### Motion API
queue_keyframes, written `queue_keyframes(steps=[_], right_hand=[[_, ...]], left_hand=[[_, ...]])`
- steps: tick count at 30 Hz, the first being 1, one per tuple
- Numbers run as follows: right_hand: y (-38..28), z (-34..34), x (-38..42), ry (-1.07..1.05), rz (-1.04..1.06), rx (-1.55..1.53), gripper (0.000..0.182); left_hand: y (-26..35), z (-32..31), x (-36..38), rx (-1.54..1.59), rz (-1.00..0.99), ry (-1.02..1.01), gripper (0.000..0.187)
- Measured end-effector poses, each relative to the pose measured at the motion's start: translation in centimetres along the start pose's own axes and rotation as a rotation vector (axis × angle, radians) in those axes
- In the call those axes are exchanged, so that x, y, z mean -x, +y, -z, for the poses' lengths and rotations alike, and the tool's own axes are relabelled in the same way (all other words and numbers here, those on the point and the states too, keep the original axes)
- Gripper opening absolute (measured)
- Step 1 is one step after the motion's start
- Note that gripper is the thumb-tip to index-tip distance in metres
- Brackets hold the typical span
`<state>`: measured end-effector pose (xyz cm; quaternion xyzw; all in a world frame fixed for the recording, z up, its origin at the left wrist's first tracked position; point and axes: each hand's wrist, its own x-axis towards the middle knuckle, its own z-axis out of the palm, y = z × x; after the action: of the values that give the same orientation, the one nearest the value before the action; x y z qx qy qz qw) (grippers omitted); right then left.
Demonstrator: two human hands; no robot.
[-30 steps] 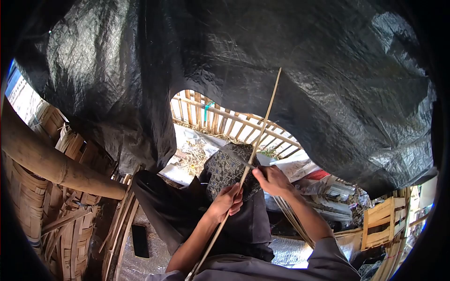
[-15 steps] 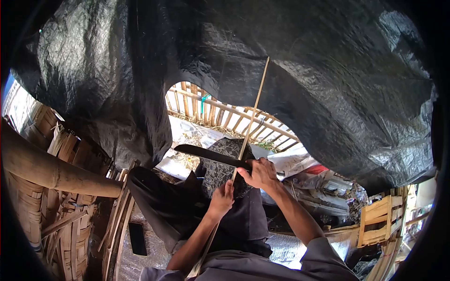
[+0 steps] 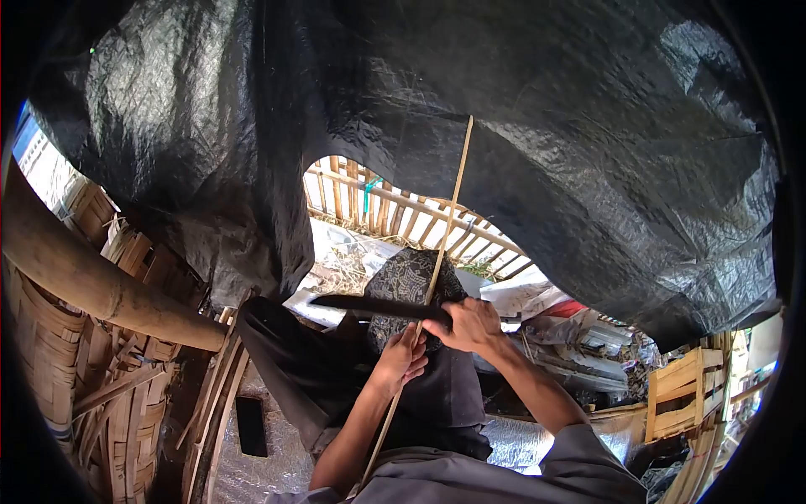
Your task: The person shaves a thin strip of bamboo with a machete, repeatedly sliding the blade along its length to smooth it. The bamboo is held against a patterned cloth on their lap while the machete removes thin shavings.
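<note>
My left hand (image 3: pixel 398 363) is closed round a long, thin bamboo strip (image 3: pixel 454 200), which runs from beside my waist up and away in front of me. In my right hand (image 3: pixel 472 324) is the handle of a dark-bladed machete (image 3: pixel 369 306). Its blade points left and lies across the strip, just beyond my left fingers. Under the blade, a patterned dark cloth (image 3: pixel 405 272) covers my knee. Both hands are close together over my lap.
Black plastic sheeting (image 3: pixel 537 76) hangs ahead, with a bamboo slat fence (image 3: pixel 403 212) showing through its gap. A thick bamboo pole (image 3: pixel 117 294) and woven bamboo stand at left. A phone (image 3: pixel 251 427) lies beside my leg; a wooden crate (image 3: pixel 684 395) sits at right.
The machete has turned closer to level and sits slightly lower, nearer my left hand. The strip's far tip has shifted a little down and left. Both hands keep their hold.
</note>
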<state>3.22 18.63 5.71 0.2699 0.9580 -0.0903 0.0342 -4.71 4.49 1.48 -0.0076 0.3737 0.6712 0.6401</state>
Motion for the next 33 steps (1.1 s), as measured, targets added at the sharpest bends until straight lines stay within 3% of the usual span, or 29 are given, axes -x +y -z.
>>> queue_keyframes(steps=[1, 4, 7, 9, 12, 15, 17, 19, 21, 23, 25, 26, 27, 29, 31, 33], right_hand=[[-0.6, 1.5, 0.4, -0.127, -0.001, 0.032, 0.067], [1.8, 1.4, -0.9, -0.067, -0.048, 0.144, 0.076], [3.8, 1.3, -2.9, 0.006, -0.196, -0.109, 0.075], [3.4, 1.3, -2.1, -0.163, -0.23, -0.193, 0.076], [3.3, -1.3, -0.1, 0.076, 0.023, -0.055, 0.075], [3.4, 0.7, -1.2, 0.003, 0.086, 0.151, 0.077], [4.4, 0.5, -3.3, 0.054, -0.043, 0.062, 0.08], [6.2, 1.2, -6.0, -0.109, -0.321, -0.194, 0.08], [6.6, 1.6, -6.7, 0.079, -0.199, -0.131, 0.08], [5.7, 1.9, -5.7, 0.065, -0.152, -0.092, 0.078], [3.9, 2.7, -4.7, -0.21, -0.135, -0.093, 0.076], [3.8, 2.2, -4.1, -0.178, -0.046, -0.124, 0.075], [3.3, 1.6, -3.6, -0.002, 0.052, -0.034, 0.073], [3.2, 2.3, -3.3, 0.012, 0.136, 0.068, 0.072], [3.2, 2.4, -3.5, 0.041, 0.181, 0.106, 0.073], [3.1, 2.4, -3.3, 0.072, 0.225, 0.154, 0.074]], left_hand=[[0.0, 0.0, 0.0, -0.005, -0.007, 0.003, 0.032], [-0.5, -0.5, 0.3, -0.037, -0.033, 0.06, 0.031], [-0.6, -0.1, -0.2, -0.024, -0.034, 0.019, 0.031], [-0.2, -0.2, -0.1, -0.034, -0.026, 0.026, 0.031], [-0.4, -0.1, 0.2, -0.022, -0.017, 0.035, 0.032], [-0.7, -0.3, 0.3, -0.07, -0.011, 0.096, 0.033], [-1.0, 0.0, 0.0, -0.104, -0.044, 0.091, 0.034], [-1.2, -0.1, 0.3, -0.131, -0.058, 0.101, 0.034], [-0.8, -0.3, 0.7, -0.098, -0.011, 0.107, 0.034], [-0.6, -0.4, 0.8, -0.077, 0.002, 0.106, 0.034], [-0.9, -0.2, 0.8, -0.105, -0.046, 0.116, 0.035], [-1.2, -0.1, 0.7, -0.101, -0.047, 0.118, 0.035], [-1.7, -0.1, 0.7, -0.148, -0.079, 0.201, 0.036], [-2.9, 0.5, 0.7, -0.195, -0.106, 0.291, 0.037], [-4.1, 1.5, 0.5, -0.445, -0.33, 0.291, 0.04], [-4.5, 1.7, 0.7, -0.589, -0.409, 0.327, 0.041]])
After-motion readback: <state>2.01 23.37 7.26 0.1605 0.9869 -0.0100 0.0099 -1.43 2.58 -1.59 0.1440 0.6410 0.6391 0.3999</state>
